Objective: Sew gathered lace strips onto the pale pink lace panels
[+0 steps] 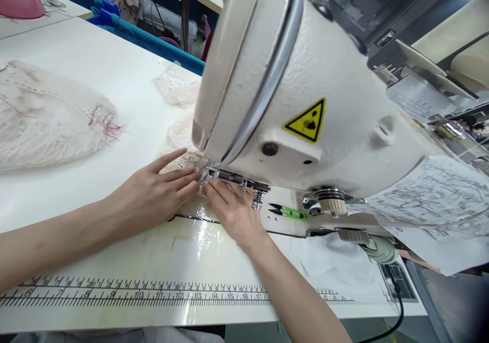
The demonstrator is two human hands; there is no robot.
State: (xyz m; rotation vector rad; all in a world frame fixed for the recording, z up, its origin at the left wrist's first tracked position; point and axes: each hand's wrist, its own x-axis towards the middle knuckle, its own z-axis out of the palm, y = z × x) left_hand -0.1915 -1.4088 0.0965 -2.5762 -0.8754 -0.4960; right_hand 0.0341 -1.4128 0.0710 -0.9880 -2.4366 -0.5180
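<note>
A white sewing machine leans across the view, its needle area low at the centre. White lace fabric lies under the metal presser parts and runs back behind the machine head. My left hand rests on the lace from the left, fingers stretched and spread, fingertips beside the needle area. From the right, my right hand reaches under the machine head, fingers close together on the lace edge; the metal parts hide some of them. The needle itself is hidden.
Green-handled thread snips lie on the machine bed, right of my right hand. A sheer white lace piece with red threads lies at the left. A printed ruler runs along the front edge. White cloth lies at the right.
</note>
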